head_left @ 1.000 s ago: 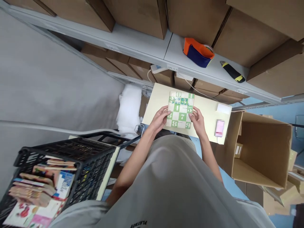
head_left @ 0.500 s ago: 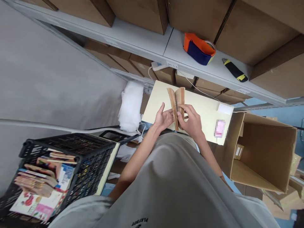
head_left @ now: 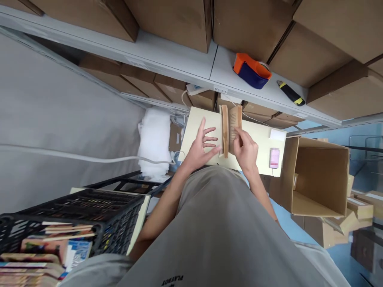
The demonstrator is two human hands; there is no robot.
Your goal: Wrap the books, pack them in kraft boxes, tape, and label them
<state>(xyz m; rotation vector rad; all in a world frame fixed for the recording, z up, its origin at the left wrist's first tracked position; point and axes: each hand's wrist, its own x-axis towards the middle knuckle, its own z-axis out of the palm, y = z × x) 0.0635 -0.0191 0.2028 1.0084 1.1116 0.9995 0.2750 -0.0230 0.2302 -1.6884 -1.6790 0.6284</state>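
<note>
An old paperback book [head_left: 235, 118] with browned pages stands partly open over the pale tabletop [head_left: 203, 115]. My left hand [head_left: 198, 149] is open at its left side, fingers spread, with the thumb tip at the lower edge of the cover. On the other side, my right hand [head_left: 246, 151] is closed, its curled fingers and thumb at the right-hand pages. The fingertips partly hide where they meet the paper.
A black crate [head_left: 119, 223] with books stands at lower left. White wrapping [head_left: 154, 139] lies left of the table, a phone [head_left: 274, 158] on its right. Beyond are an open carton [head_left: 323, 179] and a shelf [head_left: 179, 52] with boxes, a tape dispenser [head_left: 251, 71] and a cutter [head_left: 291, 93].
My left hand has drawn away from the book's pages and spread its fingers. The left block of pages has swung more upright. My right fingers have curled in. The camera view has shifted.
</note>
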